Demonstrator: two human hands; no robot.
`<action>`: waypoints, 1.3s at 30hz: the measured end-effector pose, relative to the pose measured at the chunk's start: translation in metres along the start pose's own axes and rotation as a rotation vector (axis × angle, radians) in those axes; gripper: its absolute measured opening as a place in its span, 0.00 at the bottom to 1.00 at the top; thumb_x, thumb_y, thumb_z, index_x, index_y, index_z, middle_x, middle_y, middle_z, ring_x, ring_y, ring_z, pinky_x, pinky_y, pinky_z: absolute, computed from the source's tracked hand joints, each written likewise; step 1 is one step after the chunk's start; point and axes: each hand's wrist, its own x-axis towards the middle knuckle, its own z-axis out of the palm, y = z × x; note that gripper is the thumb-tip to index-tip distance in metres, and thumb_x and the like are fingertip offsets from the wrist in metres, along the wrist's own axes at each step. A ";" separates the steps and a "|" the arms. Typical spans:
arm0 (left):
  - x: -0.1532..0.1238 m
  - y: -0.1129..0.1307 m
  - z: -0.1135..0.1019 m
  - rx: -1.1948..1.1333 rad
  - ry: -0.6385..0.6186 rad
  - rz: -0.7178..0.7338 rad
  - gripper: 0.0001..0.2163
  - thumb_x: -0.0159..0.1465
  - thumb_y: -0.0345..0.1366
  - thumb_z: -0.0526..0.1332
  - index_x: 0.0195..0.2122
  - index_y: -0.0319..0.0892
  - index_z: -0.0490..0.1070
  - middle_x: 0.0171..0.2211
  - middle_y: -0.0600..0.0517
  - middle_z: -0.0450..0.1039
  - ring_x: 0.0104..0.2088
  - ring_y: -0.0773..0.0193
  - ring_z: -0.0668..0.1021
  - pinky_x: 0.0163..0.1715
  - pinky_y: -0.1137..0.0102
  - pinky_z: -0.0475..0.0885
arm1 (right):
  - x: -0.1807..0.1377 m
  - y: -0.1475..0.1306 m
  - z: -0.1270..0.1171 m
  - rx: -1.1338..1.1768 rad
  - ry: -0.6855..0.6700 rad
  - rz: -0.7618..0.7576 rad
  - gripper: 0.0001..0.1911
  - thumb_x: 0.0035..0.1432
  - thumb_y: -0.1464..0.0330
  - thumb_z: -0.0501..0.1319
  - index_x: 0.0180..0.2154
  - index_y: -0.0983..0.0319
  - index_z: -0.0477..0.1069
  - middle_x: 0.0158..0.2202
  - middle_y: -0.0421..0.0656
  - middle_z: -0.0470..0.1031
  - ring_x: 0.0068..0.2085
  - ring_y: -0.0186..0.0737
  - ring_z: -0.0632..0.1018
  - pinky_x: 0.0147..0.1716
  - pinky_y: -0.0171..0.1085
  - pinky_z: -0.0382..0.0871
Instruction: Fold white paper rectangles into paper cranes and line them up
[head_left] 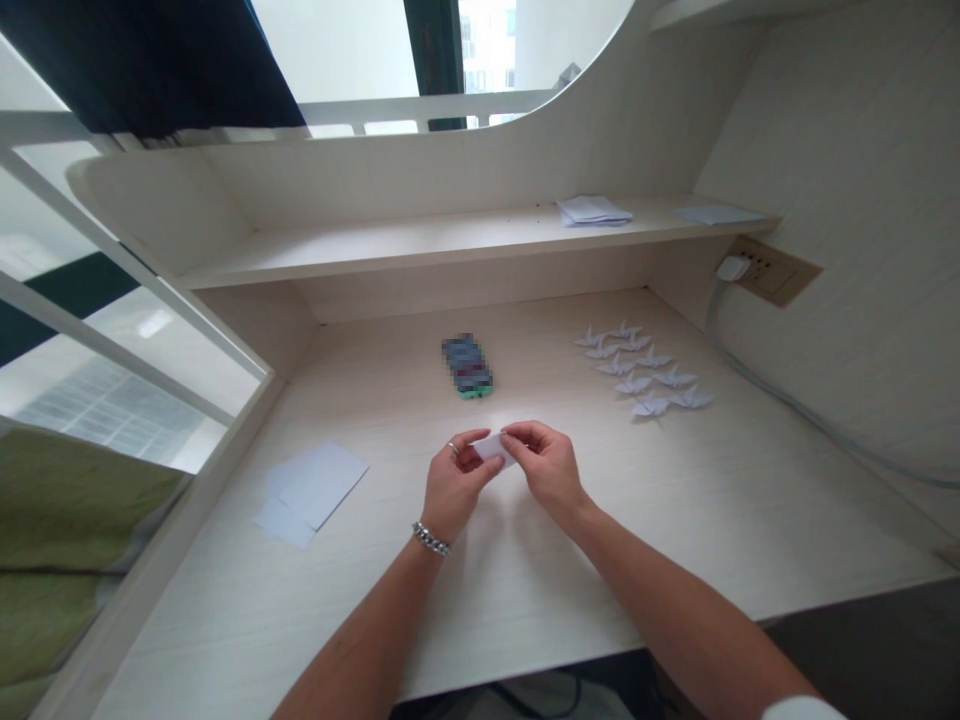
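Our desk (375, 385) holds loose sheets (326, 482) at left and cranes (634, 384) at right. Between these, our left hand (454, 485) and right hand (551, 470) pinch a small paper (491, 449) with thumbs and fingers.

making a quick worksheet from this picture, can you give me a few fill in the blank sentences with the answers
1. The left hand and the right hand both pinch a small white piece of ____.
2. A chain bracelet circles the wrist of the ____ hand.
3. Of the two hands, the one nearer the folded paper birds is the ____ one.
4. From left to right, the dark, blurred-out object lies ____ the loose sheets and the birds.

Missing words: paper; left; right; between
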 end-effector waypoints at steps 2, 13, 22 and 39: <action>0.000 0.000 0.002 -0.030 -0.002 -0.037 0.19 0.46 0.32 0.73 0.39 0.36 0.73 0.30 0.49 0.79 0.30 0.64 0.80 0.32 0.71 0.76 | 0.001 0.001 0.001 0.032 0.037 0.012 0.10 0.48 0.63 0.68 0.32 0.62 0.77 0.31 0.45 0.79 0.33 0.41 0.78 0.34 0.39 0.72; 0.003 0.000 -0.003 -0.044 0.011 -0.090 0.20 0.43 0.30 0.74 0.38 0.35 0.74 0.25 0.51 0.79 0.24 0.67 0.78 0.28 0.73 0.74 | 0.008 0.001 -0.006 0.164 -0.127 0.120 0.14 0.39 0.65 0.73 0.30 0.63 0.74 0.27 0.42 0.78 0.30 0.39 0.78 0.33 0.38 0.72; 0.003 0.000 -0.003 -0.107 0.010 -0.128 0.20 0.41 0.34 0.76 0.36 0.35 0.75 0.26 0.50 0.79 0.27 0.63 0.80 0.30 0.69 0.78 | 0.008 -0.002 -0.007 0.173 -0.048 0.166 0.17 0.35 0.65 0.74 0.29 0.62 0.73 0.25 0.41 0.78 0.28 0.40 0.78 0.30 0.39 0.72; 0.002 -0.002 -0.004 -0.024 -0.042 -0.142 0.17 0.45 0.42 0.74 0.19 0.37 0.69 0.19 0.53 0.73 0.22 0.66 0.77 0.27 0.71 0.75 | 0.007 -0.006 -0.005 0.220 -0.041 0.230 0.20 0.31 0.64 0.75 0.29 0.62 0.72 0.23 0.40 0.77 0.25 0.38 0.76 0.28 0.38 0.69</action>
